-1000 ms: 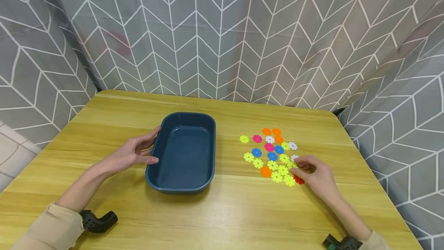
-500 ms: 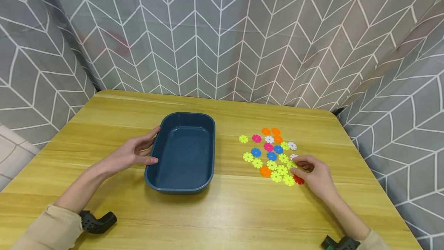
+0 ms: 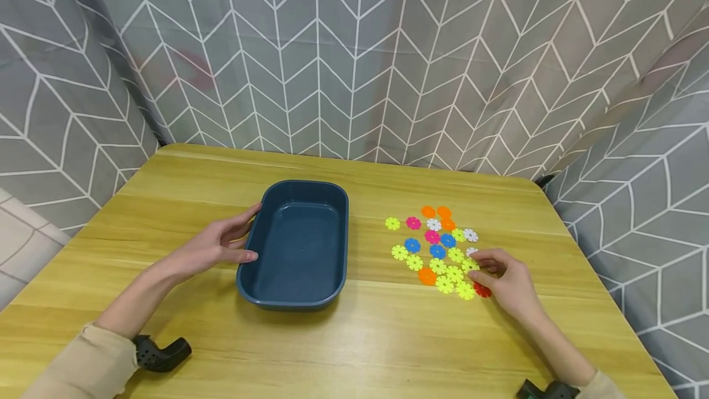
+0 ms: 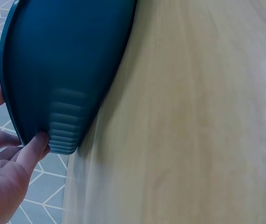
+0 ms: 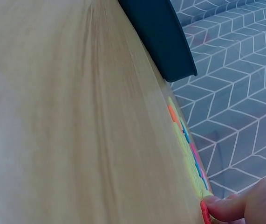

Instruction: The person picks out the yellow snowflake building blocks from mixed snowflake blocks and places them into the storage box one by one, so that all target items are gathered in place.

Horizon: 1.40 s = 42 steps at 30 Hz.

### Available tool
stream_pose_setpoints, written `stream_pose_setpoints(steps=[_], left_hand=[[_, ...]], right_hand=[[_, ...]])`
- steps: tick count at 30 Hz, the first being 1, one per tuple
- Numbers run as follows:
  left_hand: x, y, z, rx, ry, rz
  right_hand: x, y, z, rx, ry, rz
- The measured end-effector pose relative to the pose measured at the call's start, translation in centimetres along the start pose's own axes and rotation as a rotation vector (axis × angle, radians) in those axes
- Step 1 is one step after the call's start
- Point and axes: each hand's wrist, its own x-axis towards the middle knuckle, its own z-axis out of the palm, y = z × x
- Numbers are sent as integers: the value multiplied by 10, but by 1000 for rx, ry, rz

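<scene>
A dark blue tray [image 3: 296,251] stands on the table, and nothing lies inside it. My left hand [image 3: 207,250] rests against its left side, with the thumb and fingers spread apart and fairly straight. In the left wrist view the thumb [image 4: 37,140] touches the tray wall near one corner. Several flower-shaped plastic discs in yellow, orange, pink, blue, white and red lie flat to the right. My right hand [image 3: 509,279] has its thumb and index finger at the edges of a yellow disc [image 3: 469,265]; a red disc [image 3: 482,290] lies partly under the hand.
The wooden table [image 3: 365,337] spreads out in front. A patterned grey curtain [image 3: 354,60] hangs behind and at both sides. Between the tray and the discs is a strip of bare tabletop. Black wrist devices [image 3: 160,354] sit on both forearms.
The whole head view shifts slightly, as if the camera moved. The hands, the tray and the discs keep their places relative to one another.
</scene>
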Motion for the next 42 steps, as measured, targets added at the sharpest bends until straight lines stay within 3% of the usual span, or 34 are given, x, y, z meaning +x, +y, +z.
stream_pose_setpoints(steps=[14, 42], left_hand=[[-1, 3, 0, -13, -8, 27], [-1, 2, 1, -4, -10, -12]], right_hand=[[-2, 3, 0, 30, 24, 20], [-1, 4, 0, 33, 27, 77]])
